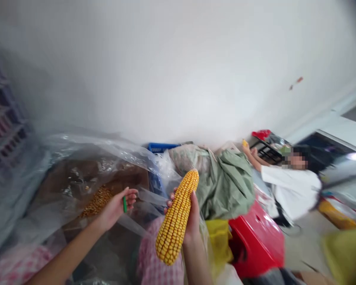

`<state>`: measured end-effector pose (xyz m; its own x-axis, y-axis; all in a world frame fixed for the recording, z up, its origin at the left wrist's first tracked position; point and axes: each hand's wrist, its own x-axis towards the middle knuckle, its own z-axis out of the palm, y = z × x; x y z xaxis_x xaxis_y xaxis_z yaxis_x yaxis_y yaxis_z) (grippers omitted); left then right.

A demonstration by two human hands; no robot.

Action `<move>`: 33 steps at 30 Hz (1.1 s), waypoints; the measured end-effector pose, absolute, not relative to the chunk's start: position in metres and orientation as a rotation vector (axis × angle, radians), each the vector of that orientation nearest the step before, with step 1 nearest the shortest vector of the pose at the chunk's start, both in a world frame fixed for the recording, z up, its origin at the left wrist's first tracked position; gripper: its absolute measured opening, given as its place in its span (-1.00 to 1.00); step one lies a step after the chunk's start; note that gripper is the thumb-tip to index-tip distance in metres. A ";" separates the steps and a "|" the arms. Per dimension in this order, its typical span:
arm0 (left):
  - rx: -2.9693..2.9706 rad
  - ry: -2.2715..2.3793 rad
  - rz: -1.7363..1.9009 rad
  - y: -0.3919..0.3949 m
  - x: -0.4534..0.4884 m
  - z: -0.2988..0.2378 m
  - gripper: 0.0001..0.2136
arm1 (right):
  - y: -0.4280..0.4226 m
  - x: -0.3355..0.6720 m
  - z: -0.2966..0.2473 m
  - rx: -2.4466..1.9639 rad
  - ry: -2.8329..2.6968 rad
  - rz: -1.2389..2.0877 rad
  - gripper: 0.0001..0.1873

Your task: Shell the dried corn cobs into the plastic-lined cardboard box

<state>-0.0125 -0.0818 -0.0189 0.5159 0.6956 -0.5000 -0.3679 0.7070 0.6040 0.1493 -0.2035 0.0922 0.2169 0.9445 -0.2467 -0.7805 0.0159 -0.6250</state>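
Corn cob: the yellow corn cob (pixel 178 217) is just right of the carton (pixel 139 177), tilted, its narrower end up and away from the wearer; kernel rows cover the face in view.
Right hand: the right hand (pixel 192 231) wraps the cob from behind, thumb along one side and fingertips showing at the other, a grip that presumably steadies it while leaving its front exposed.
Left hand: the left hand (pixel 115 206), over the carton, has its fingers loosely curled about a short green piece (pixel 125 204); how firmly, one cannot tell.
Kernels: loose kernels (pixel 99 200) lie heaped inside the carton, partly behind the left forearm.
Lining: a transparent plastic sheet (pixel 106 144) drapes the carton's edges, probably to keep kernels from scattering.
Surroundings: right of the carton stand a blue crate (pixel 163 147), a grey-green cloth (pixel 234 186) and a red stool (pixel 264 241).
Co-worker: well right of the carton, a person in a white top (pixel 290 188) holds up a small yellow object (pixel 245 143).
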 end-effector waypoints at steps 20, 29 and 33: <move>1.049 1.020 0.986 -0.053 -0.035 -0.028 -0.73 | -0.067 0.105 -0.023 -0.815 -0.344 2.046 -0.30; 1.345 1.238 1.107 -0.051 -0.043 -0.016 -0.73 | -0.065 0.114 -0.026 -0.792 -0.308 2.116 -0.39; 1.067 1.158 1.065 -0.049 -0.045 -0.013 -0.67 | -0.066 0.112 -0.030 -0.829 -0.297 2.140 -0.39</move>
